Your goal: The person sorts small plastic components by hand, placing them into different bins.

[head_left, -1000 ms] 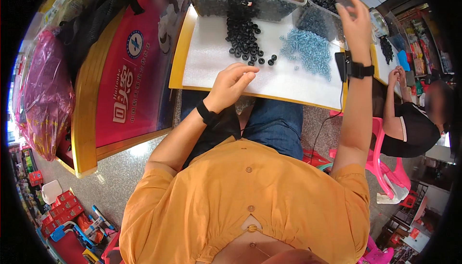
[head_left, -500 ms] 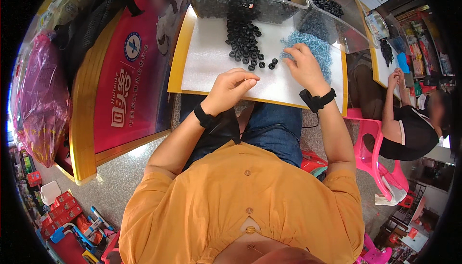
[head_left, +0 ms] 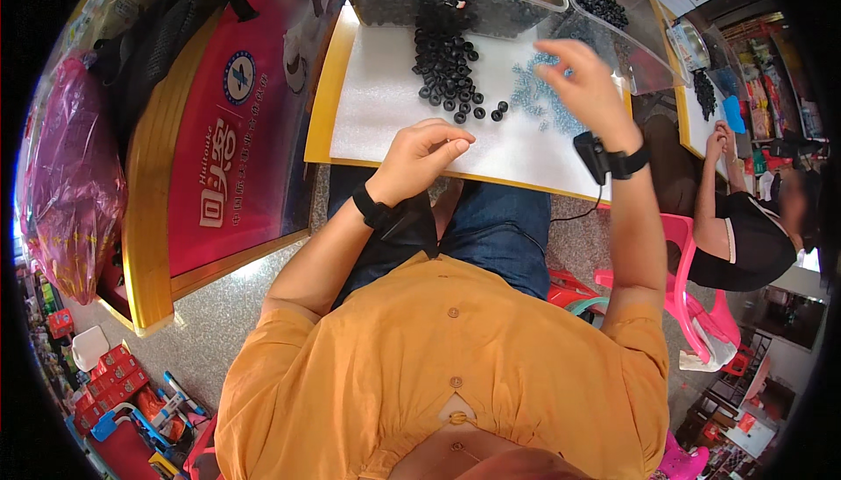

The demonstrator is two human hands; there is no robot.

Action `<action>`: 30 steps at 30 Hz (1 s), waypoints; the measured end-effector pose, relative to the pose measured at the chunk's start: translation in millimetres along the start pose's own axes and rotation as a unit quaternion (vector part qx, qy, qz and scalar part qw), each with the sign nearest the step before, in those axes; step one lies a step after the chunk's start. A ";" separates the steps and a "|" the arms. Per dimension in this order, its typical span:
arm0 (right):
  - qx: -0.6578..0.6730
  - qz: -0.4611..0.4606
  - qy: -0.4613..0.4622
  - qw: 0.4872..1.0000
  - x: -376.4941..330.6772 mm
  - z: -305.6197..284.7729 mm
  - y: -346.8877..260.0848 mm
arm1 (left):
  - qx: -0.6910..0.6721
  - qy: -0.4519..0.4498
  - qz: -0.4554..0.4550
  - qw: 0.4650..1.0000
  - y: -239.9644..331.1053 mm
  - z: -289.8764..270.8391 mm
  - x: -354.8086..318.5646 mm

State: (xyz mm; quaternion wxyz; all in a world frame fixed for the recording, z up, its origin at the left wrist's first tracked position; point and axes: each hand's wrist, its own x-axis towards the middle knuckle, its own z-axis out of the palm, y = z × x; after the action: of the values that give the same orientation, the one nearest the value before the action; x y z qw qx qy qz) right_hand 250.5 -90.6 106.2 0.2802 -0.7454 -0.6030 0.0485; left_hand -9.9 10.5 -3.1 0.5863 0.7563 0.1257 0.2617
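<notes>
My left hand [head_left: 422,161] rests at the near edge of the white sheet [head_left: 372,99] on the table, thumb and forefinger pressed together; whatever lies between them is hidden. My right hand [head_left: 585,95] is over the right side of the sheet, slightly blurred, with thumb and fingers apart and nothing visible between them. Beneath and beside it lie many small, clear blue pieces [head_left: 530,95]. A trail of small black rings [head_left: 447,68] spreads toward me from the clear plastic box [head_left: 394,7], with a few loose ones nearest my left hand. More black rings fill that box.
Another clear box with black pieces [head_left: 597,0] stands at the back right. A pink-sided counter [head_left: 245,147] with a purple bag [head_left: 74,191] is on the left. At right, another person [head_left: 745,235] works beside a pink chair [head_left: 679,261]. A thin cable [head_left: 578,216] hangs from my right wristband.
My right hand has lifted and moved right and away from me, from the blue pieces' left side, uncovering some of them. My left hand has hardly moved.
</notes>
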 end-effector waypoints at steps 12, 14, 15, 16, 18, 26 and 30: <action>0.134 -0.343 -0.119 0.922 228.0 -28.4 25.2 | 0.008 -0.002 0.060 0.998 -1.3 2.8 5.7; -0.117 -0.072 -0.202 0.970 256.6 7.8 25.9 | -0.001 0.006 0.045 0.999 -2.4 1.0 2.0; -0.111 -0.003 -0.243 0.964 261.0 19.9 18.5 | -0.005 0.011 0.039 0.999 -2.6 0.2 0.3; -0.134 0.024 -0.273 0.952 267.1 30.5 7.9 | -0.006 0.013 0.041 0.999 -1.8 -1.1 -0.7; -0.165 0.059 -0.278 0.945 270.8 45.8 8.0 | -0.013 0.015 0.045 0.999 -2.8 -0.3 1.2; -0.159 0.135 -0.356 0.911 279.2 66.7 -9.6 | -0.037 0.011 0.022 0.999 -2.2 -0.4 2.8; -0.150 0.125 -0.385 0.902 273.3 63.7 -3.0 | -0.037 0.016 0.037 0.999 -3.9 0.8 3.7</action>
State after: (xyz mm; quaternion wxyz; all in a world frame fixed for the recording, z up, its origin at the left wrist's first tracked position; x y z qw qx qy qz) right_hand 295.0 185.7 126.8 -0.0972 -0.7711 -0.5659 0.2750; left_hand -6.0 12.8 -6.1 0.6017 0.7338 0.0978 0.2999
